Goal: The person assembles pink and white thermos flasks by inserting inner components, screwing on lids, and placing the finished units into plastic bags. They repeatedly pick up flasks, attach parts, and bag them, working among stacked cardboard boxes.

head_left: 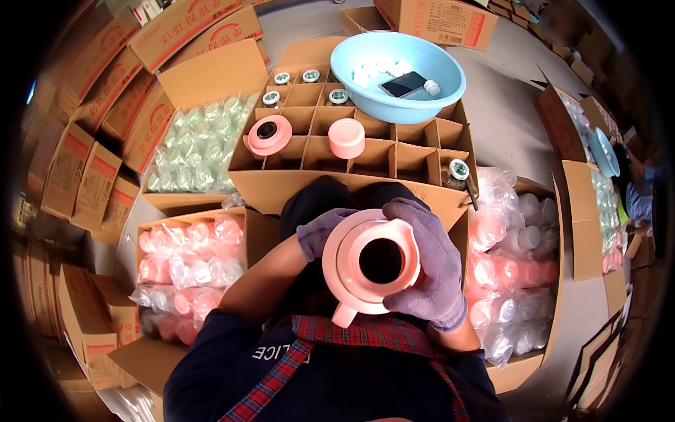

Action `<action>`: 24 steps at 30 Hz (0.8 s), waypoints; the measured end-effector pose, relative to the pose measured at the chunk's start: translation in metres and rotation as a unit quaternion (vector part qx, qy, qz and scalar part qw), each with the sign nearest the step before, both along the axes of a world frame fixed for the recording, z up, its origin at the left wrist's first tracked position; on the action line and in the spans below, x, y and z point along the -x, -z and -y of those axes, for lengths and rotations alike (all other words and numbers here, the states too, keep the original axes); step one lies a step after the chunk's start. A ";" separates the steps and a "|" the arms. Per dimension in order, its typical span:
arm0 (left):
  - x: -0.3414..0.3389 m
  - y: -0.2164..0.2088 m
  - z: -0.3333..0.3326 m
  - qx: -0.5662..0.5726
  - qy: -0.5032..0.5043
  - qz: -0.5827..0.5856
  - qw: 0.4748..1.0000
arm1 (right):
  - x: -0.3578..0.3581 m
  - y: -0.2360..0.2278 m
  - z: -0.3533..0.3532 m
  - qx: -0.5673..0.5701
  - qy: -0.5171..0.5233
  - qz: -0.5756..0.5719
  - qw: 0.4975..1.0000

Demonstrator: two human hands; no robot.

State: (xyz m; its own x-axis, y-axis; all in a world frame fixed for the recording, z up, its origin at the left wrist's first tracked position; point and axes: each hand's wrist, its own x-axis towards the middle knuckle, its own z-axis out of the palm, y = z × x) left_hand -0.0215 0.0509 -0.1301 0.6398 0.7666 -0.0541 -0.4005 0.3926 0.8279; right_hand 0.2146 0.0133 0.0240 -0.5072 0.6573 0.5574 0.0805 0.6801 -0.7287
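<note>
Both of my hands wear purple-grey gloves and hold a pink thermos jug (336,261) over my lap. Its dark round mouth points up at me, and its handle (344,314) juts toward my body. My left hand (322,231) grips the jug's far left side, its fingers mostly hidden behind it. Around the right side wraps my right hand (430,271), thumb near the rim. Beyond them, a pink lid (346,138) and a pink collar-like part (259,143) with a dark opening rest on a divided carton (281,181).
A light-blue basin (394,107) on the carton holds a phone (404,84) and small white pieces. Several white-and-green-topped bottles or liners stand in the compartments. Boxes of bagged pink parts (190,264) flank me; bagged greenish parts (200,148) lie far left. Stacked cartons (98,186) line the left.
</note>
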 end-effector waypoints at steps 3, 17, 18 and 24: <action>-0.005 0.010 0.008 0.097 0.069 0.146 0.982 | -0.007 0.016 0.009 0.051 0.027 0.011 0.998; 0.001 -0.028 0.022 -0.016 -0.141 -0.153 0.978 | -0.004 0.022 0.016 -0.002 0.005 -0.001 1.000; 0.004 -0.032 0.027 -0.099 -0.219 -0.197 0.951 | -0.002 0.024 0.012 -0.024 0.009 0.005 1.000; 0.012 -0.105 0.060 -0.272 -0.096 -0.222 0.931 | 0.017 0.038 0.023 0.086 0.059 -0.072 0.992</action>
State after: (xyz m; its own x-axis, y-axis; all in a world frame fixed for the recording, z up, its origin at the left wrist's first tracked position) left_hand -0.0334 -0.0089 -0.0248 0.4953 0.8557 0.1499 0.0092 -0.1777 0.9840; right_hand 0.1972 -0.0099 -0.0140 -0.3441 0.7989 0.4934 0.0380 0.5369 -0.8428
